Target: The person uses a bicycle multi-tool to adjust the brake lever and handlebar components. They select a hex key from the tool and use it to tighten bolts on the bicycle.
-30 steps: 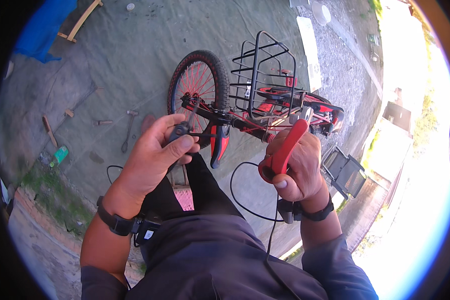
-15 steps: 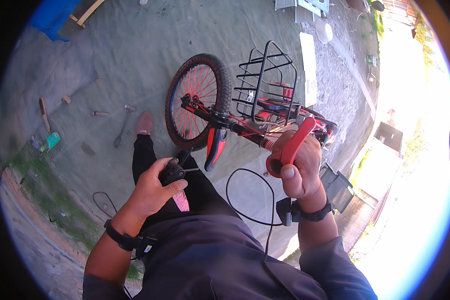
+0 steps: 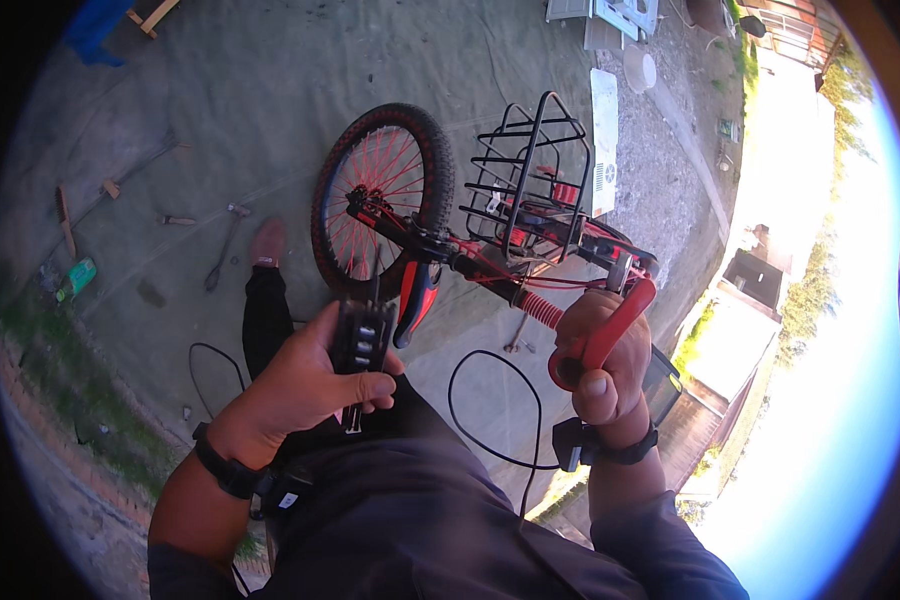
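A black and red bicycle stands in front of me, with a red-spoked wheel at its left and a black wire basket on it. My right hand is closed round the end of the handlebar, where a red bar end sticks out past my thumb. In my closed left hand is a black folding multi-tool, with silvery marks on its side and thin metal shafts at its ends. The tool is close to the bicycle's black and red fender but appears apart from it.
A brush, a hammer and a green package lie on the ground at left. A white panel and a white bucket are beyond the basket. A black cable loops near my right wrist.
My left hand has turned the multi-tool, so its marked side now shows. My right hand stays on the handlebar, now slightly lower in view. The whole view has shifted a little.
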`<state>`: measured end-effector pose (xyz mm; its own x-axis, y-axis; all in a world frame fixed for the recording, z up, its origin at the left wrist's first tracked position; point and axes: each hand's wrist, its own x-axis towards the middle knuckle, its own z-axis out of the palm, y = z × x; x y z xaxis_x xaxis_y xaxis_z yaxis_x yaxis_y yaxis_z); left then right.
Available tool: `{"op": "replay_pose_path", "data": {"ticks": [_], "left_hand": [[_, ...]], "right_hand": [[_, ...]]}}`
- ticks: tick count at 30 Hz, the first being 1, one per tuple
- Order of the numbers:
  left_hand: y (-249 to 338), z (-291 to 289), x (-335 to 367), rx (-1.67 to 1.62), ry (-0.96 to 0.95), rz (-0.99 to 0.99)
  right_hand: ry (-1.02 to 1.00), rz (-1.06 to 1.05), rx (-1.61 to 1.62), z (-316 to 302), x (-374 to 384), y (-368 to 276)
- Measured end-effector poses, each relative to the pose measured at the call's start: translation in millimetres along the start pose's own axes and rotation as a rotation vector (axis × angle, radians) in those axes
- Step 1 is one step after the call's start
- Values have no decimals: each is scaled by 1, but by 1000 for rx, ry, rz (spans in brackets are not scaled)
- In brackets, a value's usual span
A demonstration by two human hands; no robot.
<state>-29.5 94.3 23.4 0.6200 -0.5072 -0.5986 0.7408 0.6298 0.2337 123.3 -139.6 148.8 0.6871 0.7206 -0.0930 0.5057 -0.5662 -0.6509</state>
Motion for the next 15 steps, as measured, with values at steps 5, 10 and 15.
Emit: {"op": "replay_pose_path", "data": {"ticks": [5, 10, 15], "left_hand": [[1, 4, 15, 517, -59, 351], [29, 17, 38, 995, -66, 824], [34, 25, 53, 1120, -28, 1061]], "right_hand": [[26, 3, 26, 2, 5, -1], [54, 3, 22, 3, 10, -4], [17, 30, 19, 1, 10, -6]]}}
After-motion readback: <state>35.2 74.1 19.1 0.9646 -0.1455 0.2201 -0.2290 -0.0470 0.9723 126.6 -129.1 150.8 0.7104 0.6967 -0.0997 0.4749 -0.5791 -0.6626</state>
